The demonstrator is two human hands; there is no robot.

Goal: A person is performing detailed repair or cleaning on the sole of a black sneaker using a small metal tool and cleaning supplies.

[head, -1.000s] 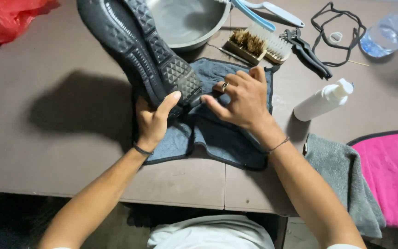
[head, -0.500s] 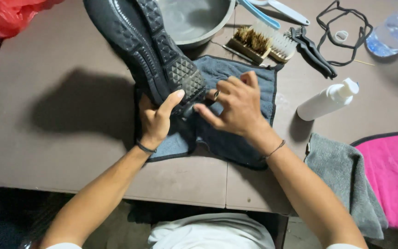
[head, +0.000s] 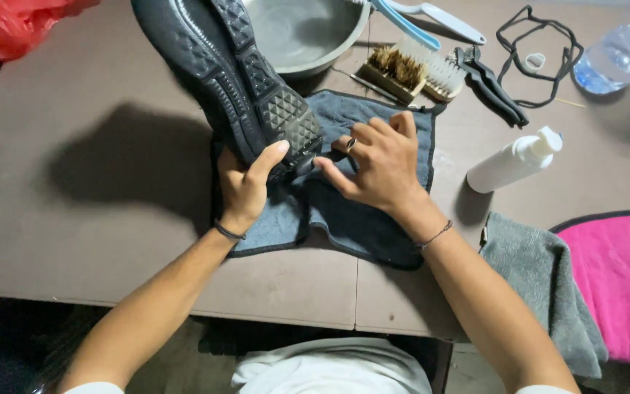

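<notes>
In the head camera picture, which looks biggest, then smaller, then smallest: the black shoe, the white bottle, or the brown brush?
1. Black shoe, though it is raised nearer the camera.
2. White bottle.
3. Brown brush, only slightly smaller than the bottle, so unsure.

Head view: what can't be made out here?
- Shoe: toe cut off by the top edge; upper faces away.
- Left hand: fingers hidden behind the heel.
- Right hand: palm side hidden, contact with the cloth unclear.
- Basin: far rim cut off.
</notes>
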